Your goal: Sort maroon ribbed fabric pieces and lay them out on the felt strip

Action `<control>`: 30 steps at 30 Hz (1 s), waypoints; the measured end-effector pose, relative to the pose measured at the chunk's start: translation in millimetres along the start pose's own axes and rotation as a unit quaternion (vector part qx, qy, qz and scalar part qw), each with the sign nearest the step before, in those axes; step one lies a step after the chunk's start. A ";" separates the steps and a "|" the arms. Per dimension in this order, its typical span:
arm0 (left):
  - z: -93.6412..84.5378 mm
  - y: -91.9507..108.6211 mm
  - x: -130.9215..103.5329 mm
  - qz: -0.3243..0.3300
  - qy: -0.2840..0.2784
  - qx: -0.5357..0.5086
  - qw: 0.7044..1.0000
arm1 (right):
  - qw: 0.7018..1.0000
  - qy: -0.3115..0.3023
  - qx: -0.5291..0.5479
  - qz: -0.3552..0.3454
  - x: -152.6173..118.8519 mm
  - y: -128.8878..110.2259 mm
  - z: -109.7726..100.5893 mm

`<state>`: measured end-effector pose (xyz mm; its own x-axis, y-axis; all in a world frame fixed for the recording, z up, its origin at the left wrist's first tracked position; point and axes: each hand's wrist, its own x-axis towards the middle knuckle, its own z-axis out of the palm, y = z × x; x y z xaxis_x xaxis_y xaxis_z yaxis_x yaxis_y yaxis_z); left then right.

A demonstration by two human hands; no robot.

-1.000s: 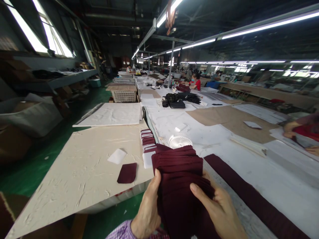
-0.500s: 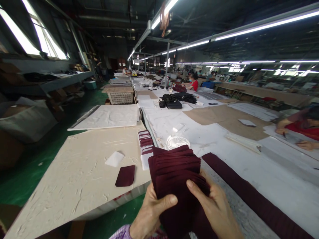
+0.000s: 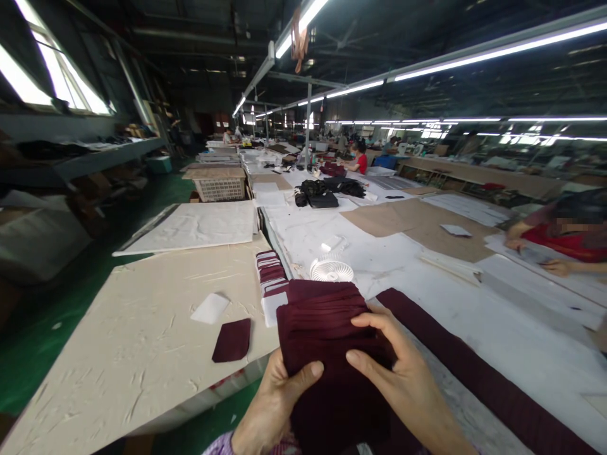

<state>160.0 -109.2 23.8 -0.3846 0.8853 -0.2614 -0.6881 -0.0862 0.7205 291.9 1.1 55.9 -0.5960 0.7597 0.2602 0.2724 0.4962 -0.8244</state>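
A thick stack of maroon fabric pieces (image 3: 332, 366) is held up at the bottom centre, its far edges fanned in layers. My left hand (image 3: 275, 398) grips its left side, thumb on top and fingers hidden beneath. On the right side, my right hand (image 3: 403, 373) holds the stack, with thumb and index finger on the top layers. A long maroon strip (image 3: 465, 360) lies on the white table to the right. On the beige board at left are a small maroon piece (image 3: 232, 340), a white piece (image 3: 210, 308) and a row of maroon and white pieces (image 3: 272, 275).
Beyond the stack stands a small white fan (image 3: 331, 270). Dark folded garments (image 3: 322, 193) lie farther up the white table (image 3: 379, 259). A person in red (image 3: 559, 234) works at the right edge. A gap separates the beige board (image 3: 142, 328) from the table.
My right index finger has come over onto the top layers, and the far edges of the stack look more folded together. The view has shifted slightly.
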 end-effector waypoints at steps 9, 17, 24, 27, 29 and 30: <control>-1.8 2.1 -0.1 0.004 -0.006 0.027 1.000 | 0.999 -0.034 0.010 -0.005 1.3 -0.5 1.8; 1.1 -2.9 2.6 0.001 0.008 -0.011 1.000 | 0.977 0.146 -0.073 -0.135 -2.8 8.2 20.5; -0.1 -4.7 4.8 0.002 -0.025 0.001 1.000 | 0.953 0.171 -0.135 -0.212 -7.2 8.8 23.8; -2.8 -6.9 5.1 0.008 -0.024 -0.003 1.000 | 0.943 0.166 -0.147 -0.246 -4.5 10.2 22.1; -4.4 -7.9 5.5 0.013 -0.023 0.000 1.000 | 0.936 0.161 -0.155 -0.272 -2.7 10.5 20.7; -5.0 -8.1 5.7 0.013 -0.023 0.004 1.000 | 0.934 0.158 -0.157 -0.279 -2.0 10.2 20.0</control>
<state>160.3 -105.7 13.2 -0.3733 0.9031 -0.2121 -0.6726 -0.1060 0.7324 280.8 -3.7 36.8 -0.4720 0.4065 0.7823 0.2240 0.9135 -0.3396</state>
